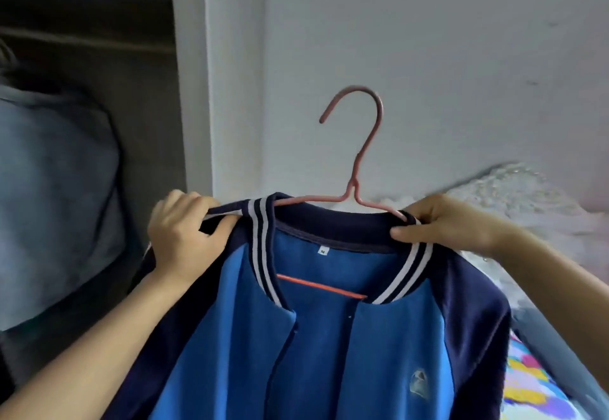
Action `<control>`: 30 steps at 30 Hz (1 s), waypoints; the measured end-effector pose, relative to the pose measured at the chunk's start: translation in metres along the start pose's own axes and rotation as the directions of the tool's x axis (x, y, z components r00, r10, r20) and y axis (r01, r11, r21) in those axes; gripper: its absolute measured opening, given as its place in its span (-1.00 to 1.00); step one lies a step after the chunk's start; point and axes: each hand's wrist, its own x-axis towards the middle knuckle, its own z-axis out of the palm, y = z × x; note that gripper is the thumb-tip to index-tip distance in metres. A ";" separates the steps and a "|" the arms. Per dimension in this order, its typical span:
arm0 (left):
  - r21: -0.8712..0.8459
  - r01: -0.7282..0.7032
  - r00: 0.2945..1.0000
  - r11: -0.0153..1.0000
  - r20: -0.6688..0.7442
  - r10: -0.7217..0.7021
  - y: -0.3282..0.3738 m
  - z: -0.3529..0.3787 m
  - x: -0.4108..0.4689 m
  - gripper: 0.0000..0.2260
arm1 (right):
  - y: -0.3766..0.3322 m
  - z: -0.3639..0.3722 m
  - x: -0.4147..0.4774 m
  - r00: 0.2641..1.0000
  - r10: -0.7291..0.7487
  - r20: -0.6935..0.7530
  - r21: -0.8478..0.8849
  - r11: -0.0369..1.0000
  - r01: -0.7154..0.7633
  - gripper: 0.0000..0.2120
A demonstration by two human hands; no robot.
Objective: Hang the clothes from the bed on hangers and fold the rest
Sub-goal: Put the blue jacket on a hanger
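Wall point(428, 57) bg, hanger point(353, 185) arms inside jacket point(329, 353)

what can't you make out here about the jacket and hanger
Head view only.
Arms of the hanger: covered by the shoulders of the jacket; hook and part of the bottom bar show.
Hem and cuffs of the jacket: cut off by the bottom edge.
Text on the size tag: too small to read.
Design of the chest emblem: blurred.
The grey garment at left: blurred, cut by the left edge.

Soft, even light, pretty bright on the wall point(428, 57), way dimmer inside the closet point(85, 67) at left. Looks kinda smeary overall, edges bent by wide-angle.
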 end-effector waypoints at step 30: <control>0.358 0.509 0.753 0.783 0.256 -0.607 -0.354 -0.332 -0.049 -0.76 | -0.288 0.283 0.125 0.968 0.185 -0.170 0.586 0.809 -0.052 -0.86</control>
